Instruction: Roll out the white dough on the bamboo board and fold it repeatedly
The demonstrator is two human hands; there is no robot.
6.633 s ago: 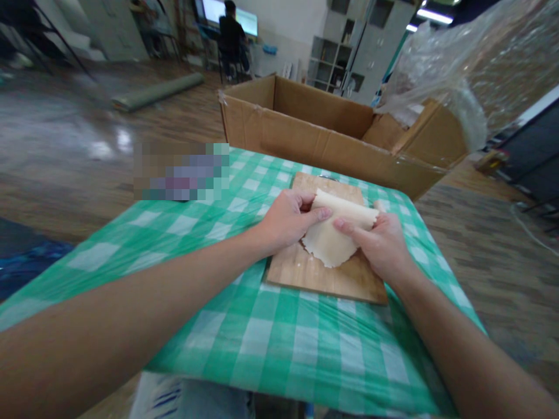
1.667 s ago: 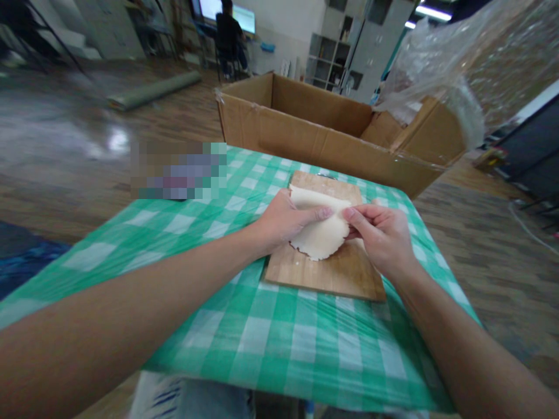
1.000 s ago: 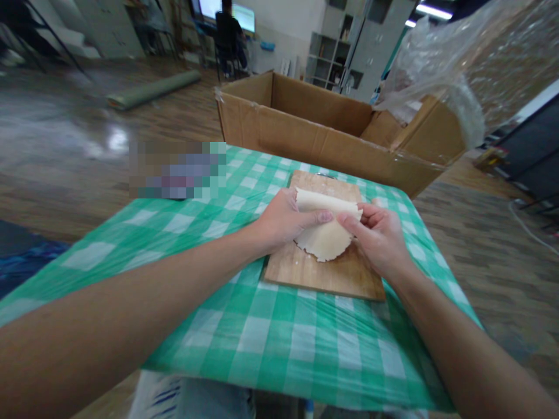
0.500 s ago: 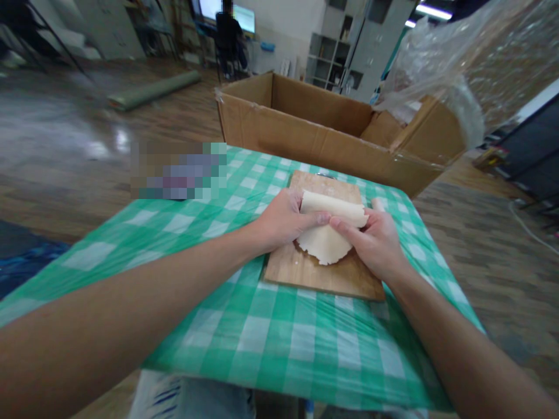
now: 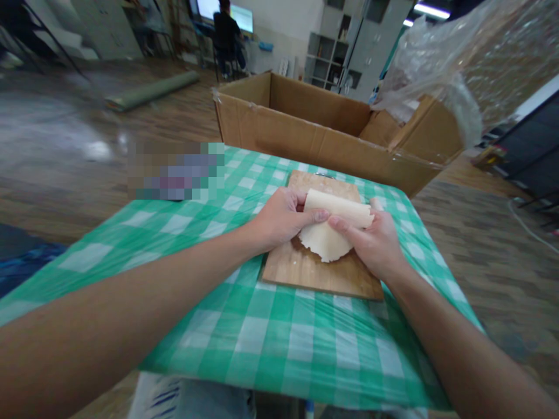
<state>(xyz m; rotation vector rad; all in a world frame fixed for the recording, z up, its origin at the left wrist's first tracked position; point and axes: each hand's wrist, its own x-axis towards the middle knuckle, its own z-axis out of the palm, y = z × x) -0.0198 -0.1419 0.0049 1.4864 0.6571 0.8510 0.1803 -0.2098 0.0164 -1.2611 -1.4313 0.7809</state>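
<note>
A pale sheet of dough (image 5: 326, 242) with a ragged edge hangs over a wooden cutting board (image 5: 321, 280), its far part folded or rolled over into a band. My left hand (image 5: 286, 218) grips the band's left end, thumb pressed on the near side and fingers behind. At the right end, my right hand (image 5: 373, 241) holds it the same way, the two thumb tips almost meeting in the middle. Most fingers of both hands are hidden behind the dough. Part of a pale rod-like object (image 5: 376, 203) shows beyond my right hand.
A green-and-white checked cloth (image 5: 244, 343) covers the table. Behind its far edge stands a large open cardboard box (image 5: 305, 125) with clear plastic wrap (image 5: 437, 75) at its right. A blurred-out object (image 5: 179, 174) lies at the far left corner. A person (image 5: 226, 38) sits at screens in the background.
The folded band of dough has shifted slightly to the right and looks a little broader. Both hands keep their grip, nearly in the same place.
</note>
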